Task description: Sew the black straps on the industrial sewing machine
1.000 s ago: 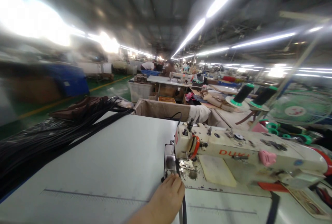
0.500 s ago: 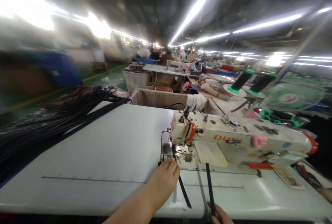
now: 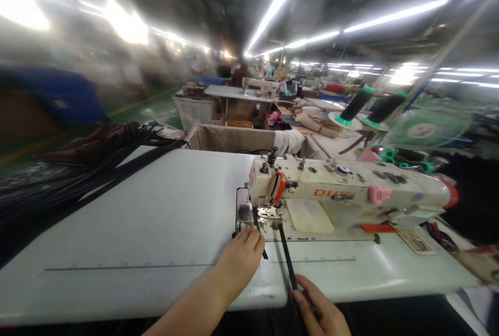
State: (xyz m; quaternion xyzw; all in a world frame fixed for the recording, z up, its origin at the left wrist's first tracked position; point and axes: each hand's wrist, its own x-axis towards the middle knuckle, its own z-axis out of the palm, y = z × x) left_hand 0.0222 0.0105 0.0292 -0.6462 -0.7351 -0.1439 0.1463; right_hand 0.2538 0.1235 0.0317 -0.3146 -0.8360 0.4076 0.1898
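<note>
Two bare hands at the 6 o'clock edge of the white flat worktable [image 3: 156, 211]. Left hand [image 3: 239, 255] lies palm-down, fingers loosely spread, pressing one thin black strap [image 3: 260, 240] just in front of the needle plate; nothing gripped. Right hand [image 3: 322, 312] pinches the near end of a second thin black strap [image 3: 286, 255], which runs toward 12 o'clock to the presser foot. One cream industrial sewing machine [image 3: 346, 196] at 2 o'clock of the hands. Two black thread cones [image 3: 370, 107] with green bases behind it, one green fan [image 3: 427, 131] at 2 o'clock. One heap of black straps [image 3: 70, 180] at 9 o'clock.
</note>
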